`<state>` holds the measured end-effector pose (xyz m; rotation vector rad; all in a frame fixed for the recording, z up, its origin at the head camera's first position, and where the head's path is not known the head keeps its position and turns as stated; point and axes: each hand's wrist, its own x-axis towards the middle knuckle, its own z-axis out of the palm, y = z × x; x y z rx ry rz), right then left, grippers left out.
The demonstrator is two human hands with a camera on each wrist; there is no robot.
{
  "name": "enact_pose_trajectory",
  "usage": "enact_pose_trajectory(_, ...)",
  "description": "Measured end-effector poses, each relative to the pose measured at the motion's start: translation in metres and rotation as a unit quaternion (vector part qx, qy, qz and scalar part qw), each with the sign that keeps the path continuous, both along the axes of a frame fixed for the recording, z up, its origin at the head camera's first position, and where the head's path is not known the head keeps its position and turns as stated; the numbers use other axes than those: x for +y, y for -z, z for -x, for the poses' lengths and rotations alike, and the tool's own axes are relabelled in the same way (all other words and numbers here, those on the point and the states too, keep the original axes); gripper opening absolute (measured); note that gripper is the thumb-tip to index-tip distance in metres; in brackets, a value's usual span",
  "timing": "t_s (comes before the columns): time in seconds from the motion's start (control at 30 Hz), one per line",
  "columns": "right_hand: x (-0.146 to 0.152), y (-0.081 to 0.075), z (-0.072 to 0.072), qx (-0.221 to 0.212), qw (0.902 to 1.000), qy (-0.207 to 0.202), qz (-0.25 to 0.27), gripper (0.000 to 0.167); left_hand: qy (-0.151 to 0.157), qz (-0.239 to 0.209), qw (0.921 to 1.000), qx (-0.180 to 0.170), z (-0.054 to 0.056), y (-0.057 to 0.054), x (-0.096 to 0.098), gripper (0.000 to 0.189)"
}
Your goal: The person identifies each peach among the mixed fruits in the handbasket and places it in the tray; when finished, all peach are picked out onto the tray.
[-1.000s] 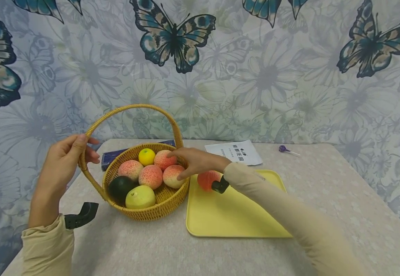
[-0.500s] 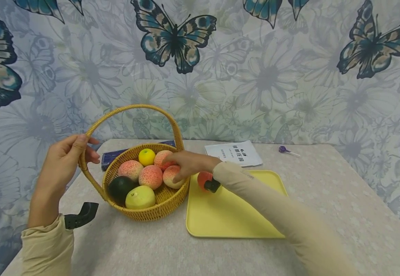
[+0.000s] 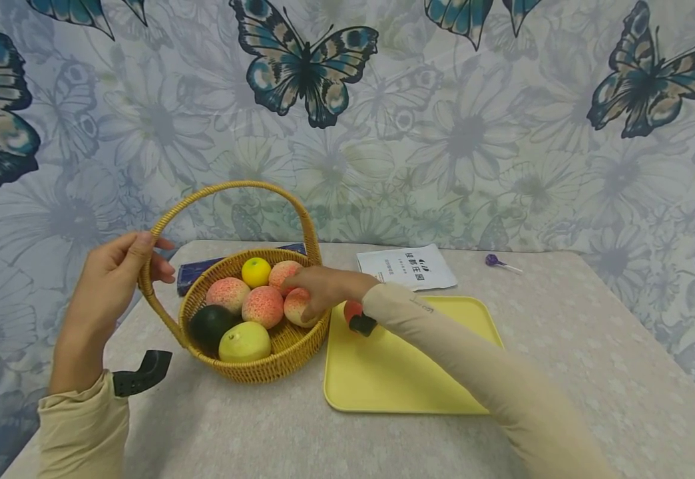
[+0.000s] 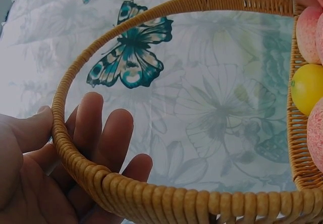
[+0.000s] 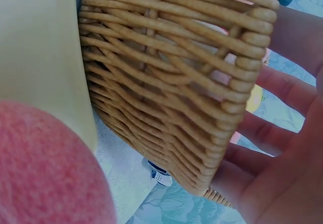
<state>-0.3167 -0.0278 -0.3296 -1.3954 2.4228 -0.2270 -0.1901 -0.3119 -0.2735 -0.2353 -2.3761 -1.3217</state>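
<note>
My left hand (image 3: 114,273) grips the side of the tall handle (image 3: 236,184) of a wicker basket (image 3: 263,372), thumb on one side and fingers behind. My right hand (image 3: 332,286) reaches over the basket's right rim, its thumb and fingers around a peach (image 3: 295,307); in the right wrist view the fingertips are hidden behind the wicker. Other peaches (image 3: 262,307), a small yellow fruit (image 3: 255,272), a dark green fruit (image 3: 211,326) and a larger yellow-green fruit (image 3: 244,342) lie in the basket.
Right of the basket lies a yellow tray (image 3: 407,379) with a red peach (image 5: 48,168) on it, partly covered by the right wrist. Behind are a white printed packet (image 3: 407,267), a purple lollipop (image 3: 492,260) and a dark blue package (image 3: 194,276). A butterfly-patterned cloth hangs at the back.
My right hand has moved slightly left and lower, its fingers coming around the peach at the right rim. The left hand and the basket stay where they were.
</note>
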Motion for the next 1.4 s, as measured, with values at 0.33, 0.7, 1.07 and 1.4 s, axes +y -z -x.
enact_pose_trajectory(0.33,-0.001,0.001,-0.004,0.008,0.9988,0.035,-0.033,0.069,-0.005,0.002,1.0000,-0.004,0.000,-0.001,0.002,0.042)
enact_pose_trajectory(0.7,0.003,0.005,0.000,0.026,0.9994,0.021,-0.007,0.062,-0.006,0.002,1.0000,-0.007,0.001,-0.001,0.003,0.046)
enact_pose_trajectory(1.07,0.008,0.011,0.002,0.022,0.9992,0.006,0.032,0.052,-0.006,0.000,0.9999,-0.009,0.000,-0.001,0.002,0.045)
enact_pose_trajectory(1.4,0.014,0.019,0.000,0.022,0.9956,0.008,0.090,0.065,-0.009,0.003,0.9999,-0.007,0.000,-0.001,0.003,0.046)
